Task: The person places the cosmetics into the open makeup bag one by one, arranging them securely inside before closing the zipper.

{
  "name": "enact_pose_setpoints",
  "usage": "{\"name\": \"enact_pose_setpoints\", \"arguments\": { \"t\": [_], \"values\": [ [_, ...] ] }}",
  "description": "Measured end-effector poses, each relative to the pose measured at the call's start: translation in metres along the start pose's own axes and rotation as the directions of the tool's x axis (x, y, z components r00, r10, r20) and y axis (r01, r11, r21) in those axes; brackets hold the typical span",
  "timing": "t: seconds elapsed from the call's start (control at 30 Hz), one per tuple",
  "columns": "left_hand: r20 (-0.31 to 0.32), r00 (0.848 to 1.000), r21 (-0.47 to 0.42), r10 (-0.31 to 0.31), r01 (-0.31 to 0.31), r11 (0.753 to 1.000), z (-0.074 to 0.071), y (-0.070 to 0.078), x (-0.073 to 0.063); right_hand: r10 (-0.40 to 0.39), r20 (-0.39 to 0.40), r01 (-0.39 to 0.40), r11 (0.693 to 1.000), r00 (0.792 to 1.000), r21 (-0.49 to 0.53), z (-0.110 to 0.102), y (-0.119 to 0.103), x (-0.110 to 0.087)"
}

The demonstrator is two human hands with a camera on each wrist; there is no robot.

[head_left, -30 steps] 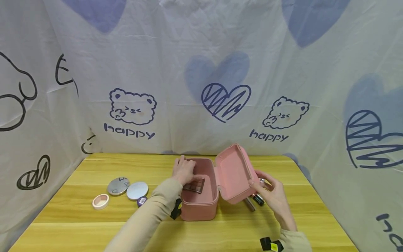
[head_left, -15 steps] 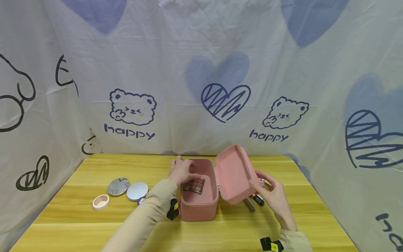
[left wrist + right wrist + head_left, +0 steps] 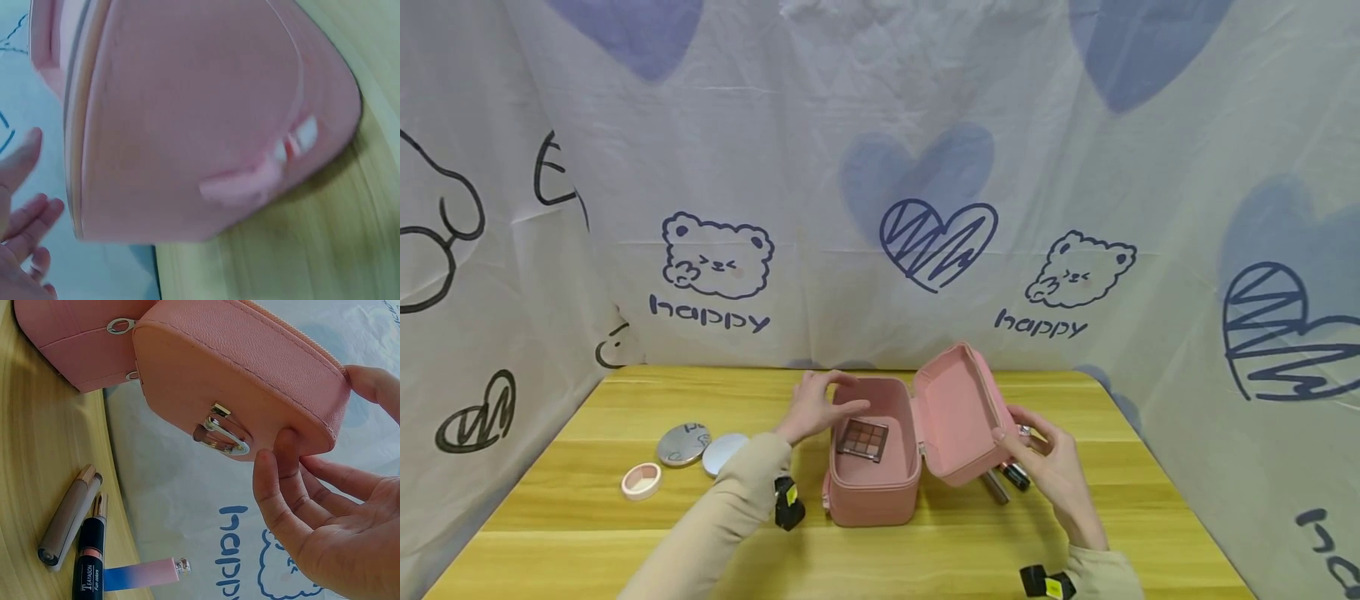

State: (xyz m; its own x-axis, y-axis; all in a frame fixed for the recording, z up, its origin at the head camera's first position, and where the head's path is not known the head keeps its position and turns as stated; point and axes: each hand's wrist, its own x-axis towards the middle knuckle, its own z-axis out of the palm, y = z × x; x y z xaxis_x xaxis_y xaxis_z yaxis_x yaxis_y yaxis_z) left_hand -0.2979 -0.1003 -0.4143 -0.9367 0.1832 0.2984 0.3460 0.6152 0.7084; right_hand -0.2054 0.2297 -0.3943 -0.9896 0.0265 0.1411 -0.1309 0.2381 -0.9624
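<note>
A pink cosmetic case [image 3: 874, 503] stands on the table with its lid [image 3: 958, 417] tilted out to the right. Inside on its floor lies an eyeshadow palette [image 3: 862, 440] with several brownish pans. My left hand [image 3: 811, 407] is at the case's left rim, thumb and fingers spread apart and holding nothing. In the left wrist view its fingers stand beside the case's zipped edge. My right hand [image 3: 1051, 467] holds the lid by its outer edge, thumb on the rim and fingers behind. The right wrist view shows those fingers against the lid top, near a metal handle fitting [image 3: 226, 437].
Left of the case lie a round mirror-like compact [image 3: 683, 444], a silver round compact [image 3: 724, 454] partly behind the sleeve, and a small round pan [image 3: 641, 481]. Under the lid lie a brown tube [image 3: 69, 515], a black-capped lip gloss [image 3: 92, 550] and a pink-blue tube [image 3: 145, 573].
My left hand has drawn up and left out of the case, its fingers parting from the eyeshadow palette, which stays inside. The right hand and lid have stayed still.
</note>
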Motion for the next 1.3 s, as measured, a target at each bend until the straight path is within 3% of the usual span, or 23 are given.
{"name": "enact_pose_setpoints", "arguments": {
  "t": [0.17,0.57,0.77,1.0,1.1,1.3],
  "values": [
    [-0.04,0.996,-0.112,0.083,-0.087,0.99,-0.013,-0.021,-0.005,0.01,0.001,-0.01,1.0,1.0,-0.004,0.001,-0.001,0.001],
    [-0.058,0.998,-0.1,0.032,-0.037,0.994,-0.059,-0.072,-0.024,0.014,0.005,-0.014,1.0,1.0,-0.003,0.002,0.0,0.002],
    [0.017,0.999,-0.065,-0.046,0.047,0.997,-0.087,-0.096,-0.041,0.013,0.006,-0.013,1.0,1.0,-0.001,0.002,0.0,0.003],
    [0.101,0.995,-0.055,-0.026,0.032,0.998,-0.12,-0.118,-0.055,0.012,0.002,-0.012,1.0,1.0,0.0,0.001,0.0,0.002],
    [0.158,0.987,-0.022,-0.009,0.013,1.0,-0.128,-0.121,-0.061,0.008,0.003,-0.008,1.0,1.0,0.004,0.0,0.001,0.002],
    [0.263,0.963,0.107,-0.053,0.025,0.994,-0.131,-0.124,-0.074,0.002,0.005,-0.002,1.0,1.0,0.01,-0.001,0.001,0.002]
  ]
}}
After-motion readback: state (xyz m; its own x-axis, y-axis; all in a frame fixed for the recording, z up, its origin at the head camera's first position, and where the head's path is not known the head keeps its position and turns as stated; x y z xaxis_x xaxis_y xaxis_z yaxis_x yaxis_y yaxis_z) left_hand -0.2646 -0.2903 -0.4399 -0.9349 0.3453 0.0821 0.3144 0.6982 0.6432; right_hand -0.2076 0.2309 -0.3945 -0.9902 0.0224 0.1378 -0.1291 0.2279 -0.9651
